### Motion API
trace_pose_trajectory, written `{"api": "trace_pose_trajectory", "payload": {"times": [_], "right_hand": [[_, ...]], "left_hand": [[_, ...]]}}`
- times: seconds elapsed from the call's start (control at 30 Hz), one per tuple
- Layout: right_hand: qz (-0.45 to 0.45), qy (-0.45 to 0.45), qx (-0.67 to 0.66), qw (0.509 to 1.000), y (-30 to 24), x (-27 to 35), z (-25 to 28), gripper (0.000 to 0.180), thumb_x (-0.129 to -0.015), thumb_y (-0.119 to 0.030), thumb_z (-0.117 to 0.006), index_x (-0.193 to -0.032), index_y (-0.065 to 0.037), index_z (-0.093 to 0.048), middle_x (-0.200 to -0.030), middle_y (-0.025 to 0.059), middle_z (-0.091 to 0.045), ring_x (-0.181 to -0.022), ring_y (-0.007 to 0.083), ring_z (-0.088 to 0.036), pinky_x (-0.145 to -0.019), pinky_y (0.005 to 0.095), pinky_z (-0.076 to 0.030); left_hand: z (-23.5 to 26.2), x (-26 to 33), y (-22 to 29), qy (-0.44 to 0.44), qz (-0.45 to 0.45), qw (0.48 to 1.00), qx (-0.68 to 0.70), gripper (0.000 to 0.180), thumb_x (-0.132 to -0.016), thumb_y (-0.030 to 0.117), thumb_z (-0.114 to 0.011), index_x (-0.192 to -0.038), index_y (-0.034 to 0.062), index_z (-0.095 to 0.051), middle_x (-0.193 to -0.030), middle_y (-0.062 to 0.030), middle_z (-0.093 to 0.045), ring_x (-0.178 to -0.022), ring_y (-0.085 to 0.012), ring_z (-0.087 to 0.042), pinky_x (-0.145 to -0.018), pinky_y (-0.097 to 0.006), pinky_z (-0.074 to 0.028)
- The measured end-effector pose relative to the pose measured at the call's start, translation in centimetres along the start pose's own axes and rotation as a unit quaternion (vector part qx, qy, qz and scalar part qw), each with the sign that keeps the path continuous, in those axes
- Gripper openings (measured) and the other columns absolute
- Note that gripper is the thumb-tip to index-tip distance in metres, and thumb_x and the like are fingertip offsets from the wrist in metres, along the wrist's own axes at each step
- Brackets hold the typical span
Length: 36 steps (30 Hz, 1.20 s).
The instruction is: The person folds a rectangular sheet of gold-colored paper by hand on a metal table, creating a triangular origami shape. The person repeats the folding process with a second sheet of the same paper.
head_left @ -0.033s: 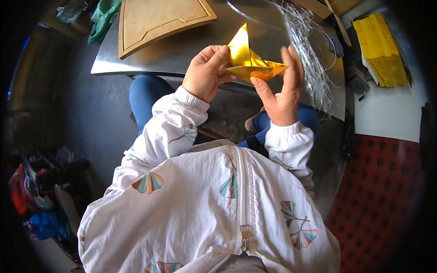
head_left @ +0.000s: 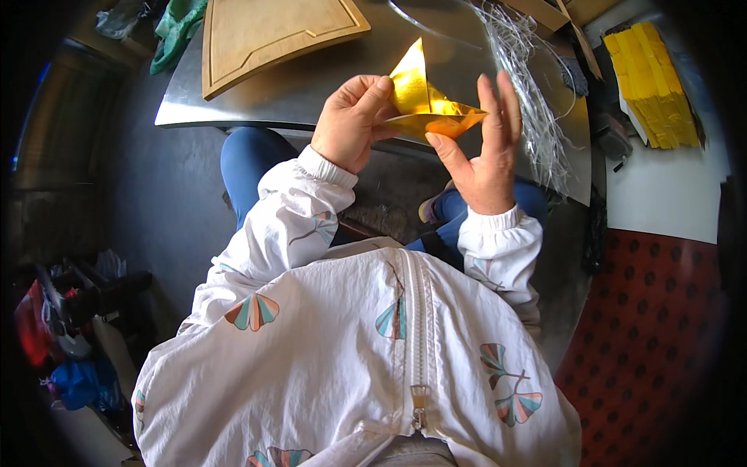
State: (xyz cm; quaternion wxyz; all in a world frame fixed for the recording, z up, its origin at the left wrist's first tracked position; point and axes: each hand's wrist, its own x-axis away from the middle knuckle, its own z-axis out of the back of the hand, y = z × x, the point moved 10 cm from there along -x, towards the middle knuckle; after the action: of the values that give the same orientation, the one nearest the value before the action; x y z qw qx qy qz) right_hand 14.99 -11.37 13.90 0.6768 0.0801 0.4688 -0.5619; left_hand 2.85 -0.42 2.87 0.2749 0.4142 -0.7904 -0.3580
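Note:
A folded gold foil paper [head_left: 443,123], boat-like with a tall pointed peak, is held up above the near edge of the metal table. My left hand [head_left: 350,121] pinches it at the left, thumb against the base of the peak; its other fingers are partly hidden behind the foil. My right hand [head_left: 489,163] is at the paper's right end, with fingers raised and spread apart from the thumb. The right thumb tip lies at or just under the foil's lower edge; whether it touches, I cannot tell.
A wooden cutting board [head_left: 280,39] lies on the metal table [head_left: 233,109] at far left. Silvery plastic strands [head_left: 529,101] hang over the table's right side. A stack of yellow folded paper [head_left: 652,86] sits on a white surface at right. A green bag [head_left: 177,31] is at the far left.
My right hand has shifted slightly right and its fingers have lifted and opened away from the foil. The paper's right tip has moved a little left. My left hand keeps its pinch.

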Motion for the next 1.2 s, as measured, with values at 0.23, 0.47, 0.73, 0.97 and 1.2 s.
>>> {"api": "trace_pose_trajectory", "payload": {"times": [0.23,0.47,0.73,0.97,1.2], "right_hand": [[0.041,-0.110,0.009,0.993,-0.7,-0.5,-0.4,0.056,-0.068,-0.012,-0.084,-0.121,-0.012,-0.064,-0.135,0.0130,-0.053,-0.116,0.0324,-0.055,-0.093,0.0402,-0.047],[-0.078,-0.081,-0.132,0.985,1.2,-0.5,0.5,0.017,-0.079,-0.012,-0.079,-0.079,-0.002,-0.065,-0.109,0.0143,-0.060,-0.097,0.0248,-0.061,-0.082,0.0352,-0.049],[-0.162,-0.089,-0.115,0.976,3.1,0.1,-0.1,0.022,-0.083,-0.008,-0.072,-0.069,0.003,-0.061,-0.100,0.0182,-0.066,-0.076,0.0207,-0.066,-0.065,0.0299,-0.052],[-0.176,-0.110,-0.097,0.973,3.5,0.1,-0.7,0.023,-0.081,-0.015,-0.078,-0.074,0.002,-0.065,-0.100,0.0169,-0.066,-0.074,0.0207,-0.066,-0.064,0.0290,-0.053],[-0.130,-0.091,-0.099,0.982,2.7,0.2,0.1,0.014,-0.089,-0.013,-0.069,-0.090,0.001,-0.070,-0.112,0.0187,-0.066,-0.092,0.0277,-0.066,-0.077,0.0342,-0.052]], "left_hand": [[-0.4,0.6,1.8,0.015,-0.040,0.990,-0.132,0.020,-0.101,0.027,-0.056,-0.102,0.0076,-0.061,-0.094,-0.0023,-0.068,-0.086,-0.0143,-0.070,-0.071,-0.026,-0.057],[-0.3,0.4,1.3,-0.008,-0.009,0.990,-0.139,0.020,-0.101,0.030,-0.056,-0.102,0.0109,-0.061,-0.097,-0.0008,-0.069,-0.090,-0.0155,-0.070,-0.071,-0.027,-0.057],[-1.2,0.6,1.1,-0.032,-0.025,0.987,-0.156,0.021,-0.100,0.031,-0.057,-0.103,0.0108,-0.062,-0.095,-0.0020,-0.069,-0.086,-0.0145,-0.071,-0.072,-0.029,-0.058],[-1.7,0.7,1.1,-0.047,-0.017,0.982,-0.180,0.023,-0.099,0.033,-0.057,-0.103,0.0098,-0.062,-0.095,-0.0035,-0.070,-0.084,-0.0139,-0.071,-0.072,-0.029,-0.059],[-1.4,0.5,0.9,-0.046,-0.007,0.980,-0.193,0.027,-0.098,0.032,-0.059,-0.105,0.0059,-0.061,-0.097,-0.0072,-0.071,-0.089,-0.0181,-0.072,-0.075,-0.031,-0.060]]}}
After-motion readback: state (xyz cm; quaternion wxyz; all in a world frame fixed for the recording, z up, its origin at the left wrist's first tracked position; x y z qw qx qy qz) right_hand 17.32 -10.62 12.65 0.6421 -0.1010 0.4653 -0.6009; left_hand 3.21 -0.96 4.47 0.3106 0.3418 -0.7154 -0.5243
